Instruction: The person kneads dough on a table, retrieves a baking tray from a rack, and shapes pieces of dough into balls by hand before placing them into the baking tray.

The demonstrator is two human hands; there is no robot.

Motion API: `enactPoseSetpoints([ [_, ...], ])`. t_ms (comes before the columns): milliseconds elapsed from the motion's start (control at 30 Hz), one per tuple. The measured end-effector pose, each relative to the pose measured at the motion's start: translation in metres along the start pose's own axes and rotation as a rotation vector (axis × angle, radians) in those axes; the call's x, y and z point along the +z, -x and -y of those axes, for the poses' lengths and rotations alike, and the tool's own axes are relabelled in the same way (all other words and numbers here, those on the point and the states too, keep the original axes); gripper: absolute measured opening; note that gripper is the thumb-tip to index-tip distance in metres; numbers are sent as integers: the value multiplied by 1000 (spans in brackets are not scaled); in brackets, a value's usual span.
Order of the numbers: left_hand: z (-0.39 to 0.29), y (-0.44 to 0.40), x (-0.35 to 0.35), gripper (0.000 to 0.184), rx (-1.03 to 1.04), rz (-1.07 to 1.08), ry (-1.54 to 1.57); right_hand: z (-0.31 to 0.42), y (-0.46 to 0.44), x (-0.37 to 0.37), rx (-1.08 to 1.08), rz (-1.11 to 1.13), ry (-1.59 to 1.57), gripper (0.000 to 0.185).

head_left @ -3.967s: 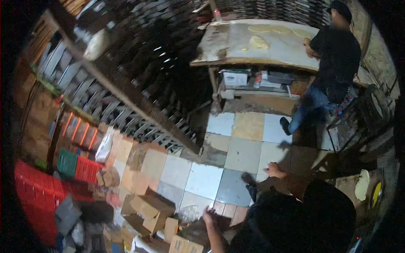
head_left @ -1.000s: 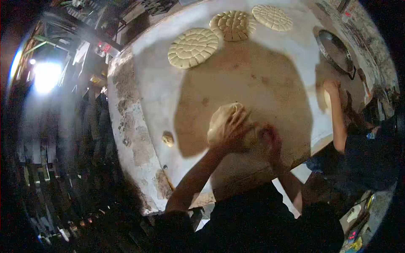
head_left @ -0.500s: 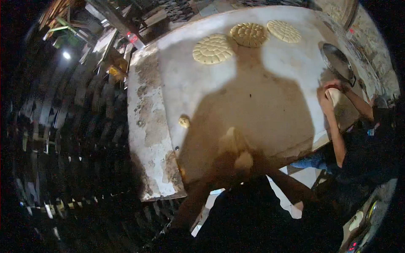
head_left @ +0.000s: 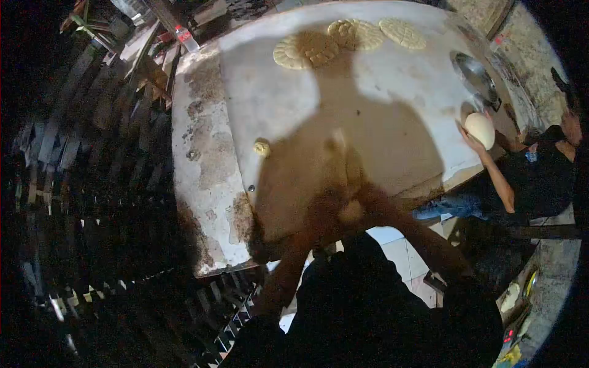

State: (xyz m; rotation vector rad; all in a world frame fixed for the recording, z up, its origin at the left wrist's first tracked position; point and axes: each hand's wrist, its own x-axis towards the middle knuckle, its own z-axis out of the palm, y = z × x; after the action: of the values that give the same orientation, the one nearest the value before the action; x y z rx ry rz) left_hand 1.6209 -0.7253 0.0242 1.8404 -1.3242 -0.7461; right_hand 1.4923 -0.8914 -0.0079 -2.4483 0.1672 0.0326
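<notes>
In the deep shadow at the table's near edge, my left hand (head_left: 324, 210) and my right hand (head_left: 372, 201) curve in from either side around a pale dough ball (head_left: 351, 212). The fingers are dim and blurred against the brown surface, but both hands appear to be on the dough. A small piece of dough (head_left: 262, 148) lies left of my shadow. Three flat, scored rounds of dough rest along the far side: a left round (head_left: 288, 54), a middle round (head_left: 362, 35) and a right round (head_left: 402, 33).
At the right, a co-worker's hands (head_left: 471, 140) hold a larger smooth dough piece (head_left: 480, 130) near a round dark-rimmed pan (head_left: 475, 78). A bottle with a red label (head_left: 186, 38) stands at the worn table's (head_left: 205, 135) far left corner.
The view has shifted, so the table sits higher and further left. The co-worker's dough has turned into fuller view. My hands stay around the dough ball.
</notes>
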Motion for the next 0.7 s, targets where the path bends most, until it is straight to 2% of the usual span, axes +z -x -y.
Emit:
enactPoseSetpoints([
  [33, 7, 11, 9, 48, -59, 25, 33, -16, 6, 26, 96, 216, 29, 53],
  [67, 12, 20, 13, 48, -117, 27, 60, -18, 15, 31, 27, 308, 55, 52],
  [133, 19, 24, 7, 46, -247, -9, 80, 6, -2, -22, 239, 678, -19, 52],
  [167, 30, 10, -1, 46, -343, -60, 58, 26, -21, -64, 192, 388, -502, 51],
  [233, 69, -43, -18, 45, -522, -170, -56, -35, -59, -68, 207, 37, -797, 49],
  [267, 90, -76, -25, 44, -532, -181, -186, -95, -76, -33, 276, 9, -639, 47],
  [333, 142, -130, -33, 46, -291, -183, -655, -125, -119, -33, 326, -393, -274, 35],
  [367, 167, -157, -38, 47, -182, -225, -896, -140, -121, -23, 331, -532, -269, 37],
  [433, 125, -208, -74, 52, -393, -352, -815, -165, -118, -3, 347, -827, -252, 41],
  [500, 93, -226, -82, 65, -27, -257, -371, -155, -88, 12, 492, -662, -533, 48],
  [567, 83, -233, -54, 80, 118, -10, -230, -134, -87, 24, 446, -695, -579, 55],
  [600, 82, -233, -33, 88, 81, 195, -321, -117, -89, 31, 421, -702, -603, 59],
  [700, 80, -224, -17, 99, -93, 114, -298, -122, -105, 29, 356, -566, -674, 59],
])
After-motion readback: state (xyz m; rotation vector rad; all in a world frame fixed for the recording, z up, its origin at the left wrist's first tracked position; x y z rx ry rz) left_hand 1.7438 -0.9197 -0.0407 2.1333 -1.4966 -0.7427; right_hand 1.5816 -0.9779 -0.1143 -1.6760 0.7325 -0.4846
